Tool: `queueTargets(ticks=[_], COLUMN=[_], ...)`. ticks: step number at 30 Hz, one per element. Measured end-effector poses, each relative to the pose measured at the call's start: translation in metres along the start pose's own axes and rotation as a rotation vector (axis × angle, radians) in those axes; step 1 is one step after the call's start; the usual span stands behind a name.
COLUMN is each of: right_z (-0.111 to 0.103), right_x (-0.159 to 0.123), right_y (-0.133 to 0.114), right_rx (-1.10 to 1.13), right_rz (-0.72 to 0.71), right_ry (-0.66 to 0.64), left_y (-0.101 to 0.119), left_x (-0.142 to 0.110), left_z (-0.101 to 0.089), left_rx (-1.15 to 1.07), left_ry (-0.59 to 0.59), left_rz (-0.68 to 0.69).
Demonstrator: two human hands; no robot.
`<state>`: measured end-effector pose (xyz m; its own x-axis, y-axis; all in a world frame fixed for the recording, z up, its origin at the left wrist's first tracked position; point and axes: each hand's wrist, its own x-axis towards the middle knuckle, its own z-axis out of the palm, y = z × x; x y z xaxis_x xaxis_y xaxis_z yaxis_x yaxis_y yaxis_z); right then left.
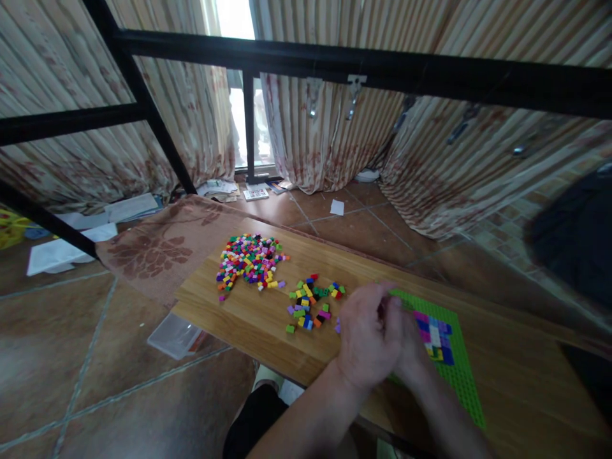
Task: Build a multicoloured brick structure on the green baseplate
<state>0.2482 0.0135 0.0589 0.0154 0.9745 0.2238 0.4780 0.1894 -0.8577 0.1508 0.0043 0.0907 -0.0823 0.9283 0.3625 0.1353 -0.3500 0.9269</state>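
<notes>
My left hand (366,331) and my right hand (399,331) are pressed together over the left edge of a green baseplate (466,382). Both have curled fingers, and whatever lies between them is hidden. Pink, purple, white, blue and yellow bricks (435,336) are fixed on the baseplate in a patch just right of my hands. To the left of my hands lies a small loose group of building bricks (306,303). Farther left is a larger heap of mixed bricks (251,261).
A long wooden table (268,312) carries the bricks and baseplate. A dark metal frame (335,57) crosses in front of striped curtains (306,140). Beneath the table's left end is a clear plastic box (174,335) on the tiled floor. A dark object (574,223) stands at right.
</notes>
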Motion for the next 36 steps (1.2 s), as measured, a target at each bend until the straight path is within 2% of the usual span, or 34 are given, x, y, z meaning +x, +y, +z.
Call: queueTargets(ticks=[1, 3, 6, 10, 12, 14, 16, 19, 21, 23, 26, 29, 36], right_z=[-0.01, -0.027, -0.041, -0.04, -0.035, -0.029, -0.02, -0.004, 0.006, 0.014, 0.02, 0.022, 0.034], right_x=[-0.003, -0.007, -0.013, -0.021, -0.026, -0.03, -0.033, -0.035, -0.035, -0.033, -0.03, -0.027, -0.017], right_y=[-0.001, -0.001, 0.002, 0.002, 0.002, 0.003, 0.005, 0.01, 0.014, 0.017, 0.02, 0.02, 0.019], right_rx=[-0.099, -0.119, -0.083, -0.03, -0.036, -0.049, -0.086, -0.183, -0.259, -0.326, -0.413, -0.472, -0.487], right_rz=[0.016, 0.118, 0.169, 0.122, 0.084, 0.054, 0.032, -0.015, -0.039, -0.048, -0.046, -0.037, -0.019], right_ry=[-0.02, 0.039, 0.166, 0.245, 0.227, 0.185, 0.123, 0.013, -0.029, -0.048, -0.06, -0.076, -0.118], left_y=[-0.001, -0.002, -0.005, -0.009, -0.01, -0.012, -0.017, -0.03, -0.037, -0.042, -0.047, -0.052, -0.067], left_x=[0.001, 0.003, 0.003, -0.002, -0.002, 0.0, 0.006, 0.018, 0.022, 0.023, 0.017, 0.011, 0.011], left_z=[0.0, 0.001, 0.009, 0.023, 0.027, 0.025, 0.013, -0.024, -0.058, -0.089, -0.119, -0.125, -0.119], left_rx=[-0.007, -0.027, -0.056, -0.135, -0.144, -0.068, 0.064, 0.249, 0.393, 0.574, 0.772, 0.894, 0.959], left_ry=[0.043, 0.102, 0.075, -0.054, -0.093, -0.073, -0.02, 0.012, -0.063, -0.21, -0.32, -0.389, -0.398], left_rz=[-0.026, -0.088, -0.181, -0.253, -0.266, -0.268, -0.257, -0.234, -0.273, -0.324, -0.354, -0.346, -0.276])
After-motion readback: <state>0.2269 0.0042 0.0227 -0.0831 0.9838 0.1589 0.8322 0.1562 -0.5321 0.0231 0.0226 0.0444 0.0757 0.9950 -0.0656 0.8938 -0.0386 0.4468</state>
